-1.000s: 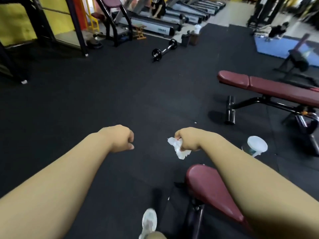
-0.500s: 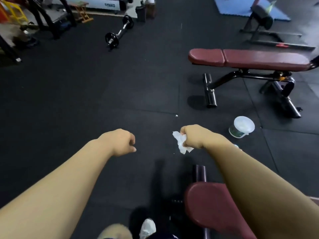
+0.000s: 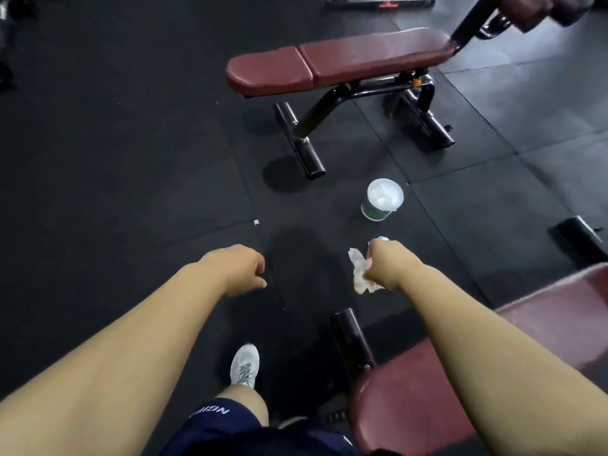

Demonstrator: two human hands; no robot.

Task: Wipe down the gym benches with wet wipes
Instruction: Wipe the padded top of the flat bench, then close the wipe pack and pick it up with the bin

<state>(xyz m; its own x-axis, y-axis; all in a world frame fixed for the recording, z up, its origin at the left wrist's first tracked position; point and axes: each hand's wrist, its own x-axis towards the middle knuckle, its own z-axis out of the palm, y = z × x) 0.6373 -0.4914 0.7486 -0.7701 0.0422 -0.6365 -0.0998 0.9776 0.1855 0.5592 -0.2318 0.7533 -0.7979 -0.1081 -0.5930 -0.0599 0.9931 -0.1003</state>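
Observation:
My right hand (image 3: 390,266) is closed around a crumpled white wet wipe (image 3: 362,274), held in the air above the black floor. My left hand (image 3: 241,269) is a loose fist with nothing in it, level with the right. A maroon padded bench (image 3: 404,409) lies under my right forearm at the lower right. A second maroon bench (image 3: 339,62) on a black frame stands ahead on the floor. Between the two benches stands a round wipes tub (image 3: 381,199) with a white lid and green base.
Black rubber floor tiles (image 3: 131,159) cover the whole area. A black foot bar (image 3: 352,343) of the near bench sticks out beside my white shoe (image 3: 245,366). Another black foot (image 3: 580,232) lies at the right. More equipment (image 3: 526,11) stands at the top right.
My view has tilted down and to the right, so the far bench and tub now appear closer and more central. Both hands keep their pose, the right still holding the wipe.

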